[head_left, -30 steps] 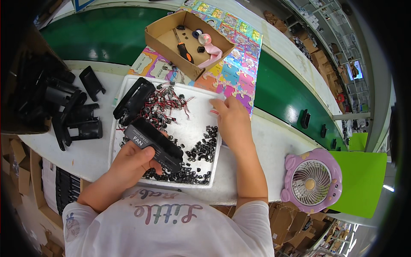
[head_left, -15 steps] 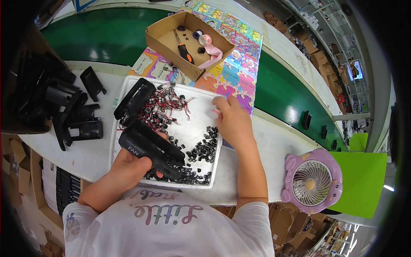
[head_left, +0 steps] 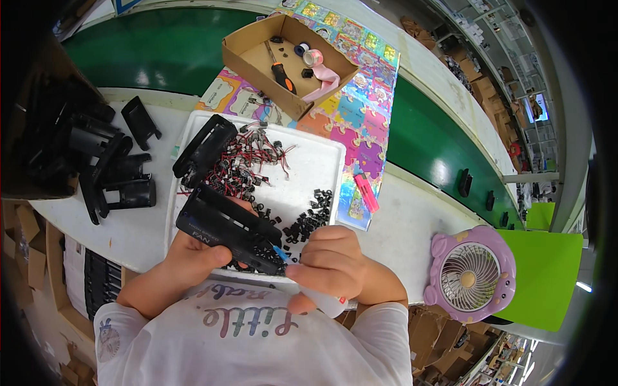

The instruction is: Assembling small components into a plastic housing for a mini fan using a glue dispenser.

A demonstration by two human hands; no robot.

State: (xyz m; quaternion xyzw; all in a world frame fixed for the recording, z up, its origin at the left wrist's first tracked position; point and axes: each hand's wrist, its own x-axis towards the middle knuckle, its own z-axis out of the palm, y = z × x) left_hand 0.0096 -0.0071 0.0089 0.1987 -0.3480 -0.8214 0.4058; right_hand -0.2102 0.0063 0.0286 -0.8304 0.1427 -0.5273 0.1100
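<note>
My left hand (head_left: 203, 257) grips a black handheld fan housing (head_left: 215, 228) by its near side, over the tray. In my right hand (head_left: 338, 264) is a white squeeze bottle (head_left: 328, 303) with a thin blue nozzle (head_left: 281, 253). The nozzle tip is at the lower right end of the housing; whether it touches cannot be made out. Beneath is a white tray (head_left: 331, 154) with wires with red and black leads (head_left: 248, 161), small black parts (head_left: 309, 219) and another black housing (head_left: 205, 148).
A cardboard box (head_left: 257, 83) with an orange-black screwdriver (head_left: 282, 76) and tape rolls stands on a colourful mat (head_left: 367, 116). A pink object (head_left: 367, 193) lies right of the tray. Black housings (head_left: 122, 174) sit left; a purple fan (head_left: 470, 273) stands right.
My right hand has come from the tray's right edge down to the housing, bringing the squeeze bottle with it. The pink object has come into sight. My left hand has barely moved.
</note>
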